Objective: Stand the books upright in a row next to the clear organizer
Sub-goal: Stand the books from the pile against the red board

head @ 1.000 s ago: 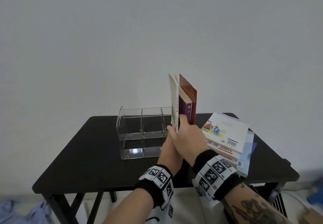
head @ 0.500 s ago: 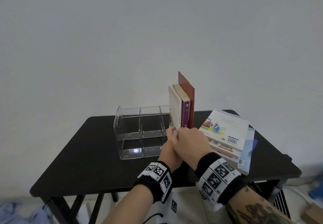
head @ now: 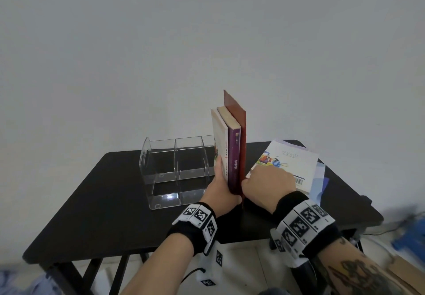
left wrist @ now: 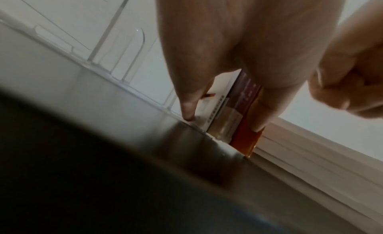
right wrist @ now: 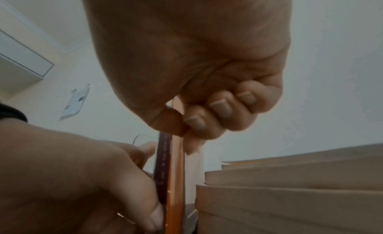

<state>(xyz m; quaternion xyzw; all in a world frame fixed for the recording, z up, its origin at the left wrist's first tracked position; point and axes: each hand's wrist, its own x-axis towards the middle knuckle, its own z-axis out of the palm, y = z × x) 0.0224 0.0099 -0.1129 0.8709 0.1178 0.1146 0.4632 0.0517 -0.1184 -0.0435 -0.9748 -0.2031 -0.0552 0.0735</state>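
1. I see three books standing upright on the black tabletop [head: 96, 202], right beside the clear organizer [head: 174, 170]: a white book [head: 219, 138], a purple book [head: 234, 156] and a thin red book [head: 241, 133].
2. My left hand [head: 220, 191] clasps the row's near edge, thumb on the white cover, fingers curled round to the red one.
3. My right hand [head: 269, 184] has its fingers curled, thumb and forefinger pinching the red book's near edge.
4. The stack of flat books [head: 296, 163] lies just right of the row, not yet stood up.
5. Risk, as I judge it: the red book is tall and thin, so letting go with nothing bracing its right side could let it tip onto the stack.
6. Squeezing unevenly could skew the row or nudge the light organizer sideways.
7. Pulling the next book from the stack could bump the row.
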